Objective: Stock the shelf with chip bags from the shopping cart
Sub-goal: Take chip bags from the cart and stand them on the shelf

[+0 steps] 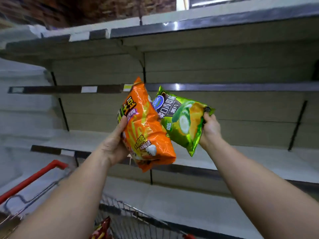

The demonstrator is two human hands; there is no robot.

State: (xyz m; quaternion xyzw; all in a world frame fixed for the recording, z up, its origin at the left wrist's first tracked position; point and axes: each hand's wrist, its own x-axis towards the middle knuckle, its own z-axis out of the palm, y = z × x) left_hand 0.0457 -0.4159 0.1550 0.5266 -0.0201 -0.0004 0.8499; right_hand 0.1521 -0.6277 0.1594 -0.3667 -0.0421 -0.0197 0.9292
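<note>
My left hand [114,144] grips an orange chip bag [146,128] by its left side and holds it upright in front of the shelving. My right hand [210,130] pinches the right corner of a green chip bag [183,121], which tilts and partly tucks behind the orange one. Both bags hang in the air in front of a bare beige shelf board [259,157]. Below, the wire shopping cart [131,219] shows a red bag [101,228] inside it.
Several shelf levels rise ahead, with dark price rails [224,87] and black brackets [63,114]. The cart's red handle [31,180] crosses the lower left. A higher shelf edge [172,26] runs across the top.
</note>
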